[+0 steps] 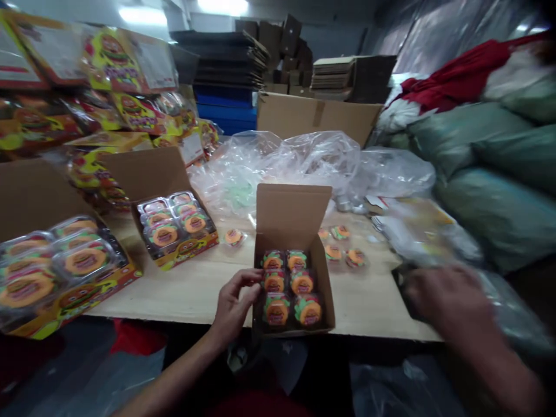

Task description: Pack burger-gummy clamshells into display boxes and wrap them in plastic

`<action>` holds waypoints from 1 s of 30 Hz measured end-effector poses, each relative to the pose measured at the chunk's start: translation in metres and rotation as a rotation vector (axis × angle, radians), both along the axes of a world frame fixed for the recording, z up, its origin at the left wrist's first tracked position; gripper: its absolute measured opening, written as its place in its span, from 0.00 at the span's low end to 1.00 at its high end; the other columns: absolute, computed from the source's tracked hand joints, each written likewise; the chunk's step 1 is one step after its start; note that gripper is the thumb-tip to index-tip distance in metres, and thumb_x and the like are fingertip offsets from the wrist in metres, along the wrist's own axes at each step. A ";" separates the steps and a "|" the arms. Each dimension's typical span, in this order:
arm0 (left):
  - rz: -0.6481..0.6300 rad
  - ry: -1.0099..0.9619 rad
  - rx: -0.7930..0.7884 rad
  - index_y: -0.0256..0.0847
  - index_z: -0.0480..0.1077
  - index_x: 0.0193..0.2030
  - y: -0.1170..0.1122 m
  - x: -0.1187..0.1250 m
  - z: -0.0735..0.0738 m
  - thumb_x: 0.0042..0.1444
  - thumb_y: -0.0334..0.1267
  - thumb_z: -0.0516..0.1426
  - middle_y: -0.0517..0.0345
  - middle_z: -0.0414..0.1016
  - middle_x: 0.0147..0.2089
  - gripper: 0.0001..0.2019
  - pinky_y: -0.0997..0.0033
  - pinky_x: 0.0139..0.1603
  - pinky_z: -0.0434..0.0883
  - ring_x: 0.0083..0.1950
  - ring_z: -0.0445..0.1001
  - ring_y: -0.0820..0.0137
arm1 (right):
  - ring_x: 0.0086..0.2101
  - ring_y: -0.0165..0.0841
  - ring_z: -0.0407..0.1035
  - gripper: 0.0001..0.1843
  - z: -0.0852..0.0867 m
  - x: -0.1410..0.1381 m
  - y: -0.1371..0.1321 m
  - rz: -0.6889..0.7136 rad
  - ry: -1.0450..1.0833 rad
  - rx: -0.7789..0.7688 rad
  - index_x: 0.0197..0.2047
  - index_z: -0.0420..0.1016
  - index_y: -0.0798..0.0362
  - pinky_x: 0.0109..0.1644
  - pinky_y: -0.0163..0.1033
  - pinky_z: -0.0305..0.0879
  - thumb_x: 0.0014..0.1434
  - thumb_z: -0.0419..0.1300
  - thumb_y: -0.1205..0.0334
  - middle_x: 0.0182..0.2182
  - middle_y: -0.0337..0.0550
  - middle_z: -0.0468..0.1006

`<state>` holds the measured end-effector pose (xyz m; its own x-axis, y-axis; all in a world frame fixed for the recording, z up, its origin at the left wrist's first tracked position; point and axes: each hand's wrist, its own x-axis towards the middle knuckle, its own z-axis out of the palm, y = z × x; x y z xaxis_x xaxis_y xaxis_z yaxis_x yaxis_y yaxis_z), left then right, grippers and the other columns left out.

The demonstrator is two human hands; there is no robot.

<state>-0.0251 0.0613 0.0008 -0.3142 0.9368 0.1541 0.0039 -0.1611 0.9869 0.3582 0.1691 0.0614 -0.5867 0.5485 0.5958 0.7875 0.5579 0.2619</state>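
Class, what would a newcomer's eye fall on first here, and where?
An open brown cardboard box holding six orange, burger-shaped clear plastic packs draws the eye first, front and centre on the pale wooden table, beside the bare left hand. Yellow-and-red printed packages are stacked at upper left; bulging grey-green sacks are piled at right.

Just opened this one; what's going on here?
A person's left hand is at the left edge of an open cardboard box with six burger-like packs inside. The right hand, blurred, is over a dark item on the right; its grip is unclear. Two more open boxes with similar packs stand left, and loose packs lie beside the middle box.
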 end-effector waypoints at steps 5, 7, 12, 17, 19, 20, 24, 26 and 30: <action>-0.392 -0.599 -0.196 0.42 0.65 0.59 0.004 0.012 0.037 0.48 0.54 0.65 0.42 0.74 0.55 0.34 0.59 0.46 0.74 0.49 0.78 0.55 | 0.28 0.35 0.61 0.13 -0.015 -0.149 -0.090 0.608 -0.175 -0.113 0.33 0.70 0.51 0.58 0.50 0.60 0.63 0.48 0.74 0.27 0.40 0.68; -0.333 -0.554 -0.250 0.40 0.69 0.54 0.002 0.002 0.042 0.46 0.41 0.67 0.43 0.77 0.52 0.28 0.70 0.36 0.73 0.41 0.80 0.61 | 0.29 0.34 0.61 0.11 -0.019 -0.174 -0.103 0.677 -0.179 -0.170 0.34 0.70 0.52 0.59 0.48 0.60 0.63 0.50 0.74 0.27 0.40 0.68; -0.041 -0.310 -0.041 0.39 0.71 0.48 -0.026 -0.014 0.040 0.52 0.35 0.62 0.47 0.80 0.47 0.16 0.78 0.22 0.66 0.28 0.77 0.70 | 0.33 0.34 0.64 0.05 -0.020 -0.172 -0.100 0.737 0.180 -0.375 0.36 0.67 0.52 0.46 0.44 0.68 0.63 0.52 0.70 0.29 0.41 0.70; 0.141 0.673 0.532 0.45 0.74 0.51 -0.073 0.009 0.035 0.60 0.29 0.55 0.51 0.79 0.51 0.14 0.67 0.41 0.77 0.42 0.80 0.65 | 0.52 0.42 0.69 0.32 -0.004 -0.165 -0.100 0.654 1.074 -0.937 0.63 0.55 0.47 0.51 0.50 0.70 0.61 0.59 0.45 0.55 0.53 0.69; 0.011 1.025 0.730 0.44 0.71 0.56 -0.082 0.025 0.034 0.62 0.27 0.52 0.49 0.78 0.53 0.18 0.64 0.48 0.76 0.50 0.78 0.62 | 0.56 0.45 0.68 0.40 0.004 -0.167 -0.103 0.707 1.293 -1.216 0.66 0.52 0.45 0.52 0.52 0.71 0.57 0.59 0.38 0.61 0.54 0.66; -0.052 1.144 0.791 0.41 0.69 0.58 -0.083 0.032 0.033 0.62 0.25 0.50 0.47 0.77 0.54 0.20 0.63 0.49 0.75 0.53 0.77 0.61 | 0.56 0.45 0.68 0.40 0.008 -0.169 -0.103 0.709 1.370 -1.294 0.65 0.54 0.45 0.51 0.51 0.71 0.56 0.61 0.39 0.60 0.53 0.68; -0.169 1.363 0.957 0.31 0.70 0.56 -0.072 0.050 0.029 0.60 0.27 0.52 0.39 0.74 0.57 0.17 0.65 0.44 0.75 0.48 0.77 0.61 | 0.43 0.40 0.76 0.27 0.013 -0.172 -0.089 0.473 1.622 -1.361 0.52 0.70 0.50 0.37 0.39 0.72 0.51 0.69 0.51 0.40 0.46 0.82; -0.220 1.338 0.970 0.33 0.71 0.54 -0.065 0.046 0.029 0.61 0.38 0.56 0.39 0.72 0.59 0.17 0.62 0.48 0.73 0.51 0.75 0.58 | 0.34 0.36 0.77 0.23 0.010 -0.168 -0.078 0.396 1.699 -1.384 0.44 0.74 0.53 0.26 0.32 0.65 0.47 0.70 0.52 0.31 0.43 0.82; 0.153 1.100 0.779 0.42 0.68 0.58 -0.055 0.017 0.036 0.56 0.42 0.61 0.43 0.63 0.66 0.23 0.51 0.62 0.63 0.64 0.63 0.52 | 0.26 0.32 0.75 0.20 0.001 -0.155 -0.065 0.311 1.775 -1.389 0.35 0.74 0.55 0.19 0.27 0.54 0.41 0.72 0.55 0.23 0.40 0.79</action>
<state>-0.0086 0.0060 0.0367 0.2220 0.4591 0.8602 0.7928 -0.5986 0.1149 0.2033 0.1045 0.0625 -0.1959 0.9758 -0.0968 -0.4023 -0.1700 -0.8996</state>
